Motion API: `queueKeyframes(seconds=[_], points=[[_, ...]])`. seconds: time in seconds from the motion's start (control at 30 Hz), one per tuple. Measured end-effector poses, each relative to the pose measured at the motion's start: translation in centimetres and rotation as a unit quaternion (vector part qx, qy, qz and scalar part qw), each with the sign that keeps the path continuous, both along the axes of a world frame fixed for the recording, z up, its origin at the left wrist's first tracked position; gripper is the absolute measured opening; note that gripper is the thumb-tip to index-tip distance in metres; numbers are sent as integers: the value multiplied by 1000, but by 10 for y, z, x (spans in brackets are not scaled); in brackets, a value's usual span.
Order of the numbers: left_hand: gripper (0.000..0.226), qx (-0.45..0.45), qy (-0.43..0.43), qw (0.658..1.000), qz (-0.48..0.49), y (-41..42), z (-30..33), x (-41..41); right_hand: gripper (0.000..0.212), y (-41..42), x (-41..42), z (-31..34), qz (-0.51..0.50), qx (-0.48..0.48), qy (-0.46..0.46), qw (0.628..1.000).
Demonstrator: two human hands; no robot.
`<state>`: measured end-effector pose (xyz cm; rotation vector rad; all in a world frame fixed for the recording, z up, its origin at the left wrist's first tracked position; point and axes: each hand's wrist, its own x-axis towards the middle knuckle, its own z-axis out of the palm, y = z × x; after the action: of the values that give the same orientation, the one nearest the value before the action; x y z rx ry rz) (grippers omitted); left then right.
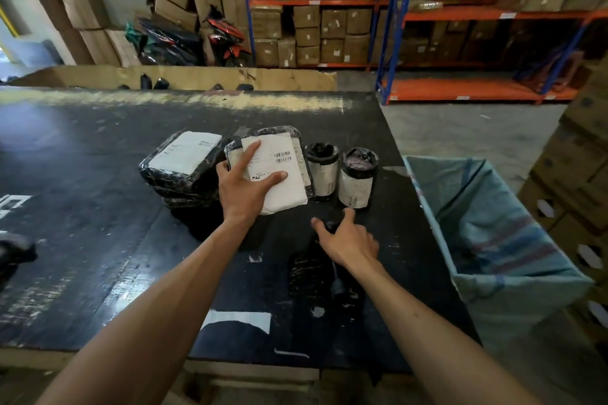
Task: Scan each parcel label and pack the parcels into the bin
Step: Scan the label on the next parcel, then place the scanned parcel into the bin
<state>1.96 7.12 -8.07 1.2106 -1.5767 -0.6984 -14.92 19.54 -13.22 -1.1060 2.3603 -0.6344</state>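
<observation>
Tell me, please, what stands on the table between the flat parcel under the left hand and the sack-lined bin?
In the head view, two upright cylindrical parcels stand side by side between the flat parcel under the left hand and the bin.

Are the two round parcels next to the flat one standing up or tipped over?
Upright. Both cylindrical parcels stand on end on the table, their black-wrapped tops facing up and labels around their sides.

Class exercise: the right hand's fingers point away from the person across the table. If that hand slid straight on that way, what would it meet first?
Probably the nearer cylindrical parcel, standing just beyond the right hand; depth is hard to judge.
</observation>
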Motion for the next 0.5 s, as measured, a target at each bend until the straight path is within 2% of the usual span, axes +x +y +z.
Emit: queueKeyframes(seconds=[0.07, 0.17, 0.23, 0.3, 0.43, 0.5], points=[[76, -10, 6, 1000, -21, 1, 8, -13, 89, 3, -15, 11, -3, -69, 8, 998], [74, -22, 19, 998, -60, 4, 16, -38, 72, 4, -46, 35, 1, -218, -94, 972], [73, -30, 28, 995, -91, 8, 20, -62, 66, 6, -69, 48, 25, -282, -125, 951], [67, -21, 41, 991, -124, 14, 24, -91, 64, 12, -93, 59, 56, -308, -124, 942], [36, 26, 69, 979, -190, 34, 24, -156, 72, 23, -145, 68, 107, -314, -115, 936], [32, 40, 74, 973, -215, 45, 20, -192, 71, 29, -172, 66, 91, -323, -134, 932]])
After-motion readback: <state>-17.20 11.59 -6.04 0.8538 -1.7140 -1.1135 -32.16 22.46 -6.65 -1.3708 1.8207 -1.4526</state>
